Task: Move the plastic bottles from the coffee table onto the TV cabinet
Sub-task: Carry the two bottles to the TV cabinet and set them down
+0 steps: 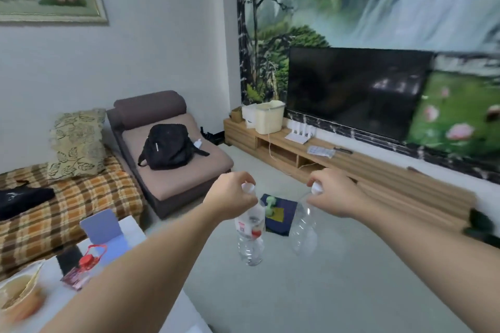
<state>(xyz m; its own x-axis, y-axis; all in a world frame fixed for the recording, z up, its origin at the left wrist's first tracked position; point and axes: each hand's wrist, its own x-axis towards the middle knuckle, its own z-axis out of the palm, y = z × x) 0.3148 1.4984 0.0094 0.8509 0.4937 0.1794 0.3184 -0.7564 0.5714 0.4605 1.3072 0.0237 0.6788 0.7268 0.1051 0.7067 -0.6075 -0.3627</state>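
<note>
While both arms are reaching forward over the pale floor (338,292), the left hand (232,197) is curling closed around the neck of a clear plastic bottle with a red-and-white label (250,235), fingers pinching just under its white cap, and the bottle is hanging upright in the air below the fist. The right hand (334,193) is doing the same with a second, unlabelled clear bottle (304,227), fingertips pressing together around the neck and white cap while the body is dangling, tilting slightly toward the other bottle. The two bottles are hanging near each other but apart, both clear of any surface. The white coffee table (130,227) is lying at the lower left, bearing a small bottle with a red cap (84,267), a blurred bowl (20,295) and a lilac card (104,230). The wooden TV cabinet (378,170) is running along the far wall to the right, under a dark television (357,92), and is carrying a cream bin (269,117), a white router (300,132) and a small packet (320,151). On the floor between the hands and the cabinet, a dark blue mat (281,215) with a green dumbbell (269,204) is lying. To the left, a black backpack (167,146) is sitting on a brown chaise (173,170) beside a plaid-covered sofa (70,203) with a leaf-print cushion (77,143).
</note>
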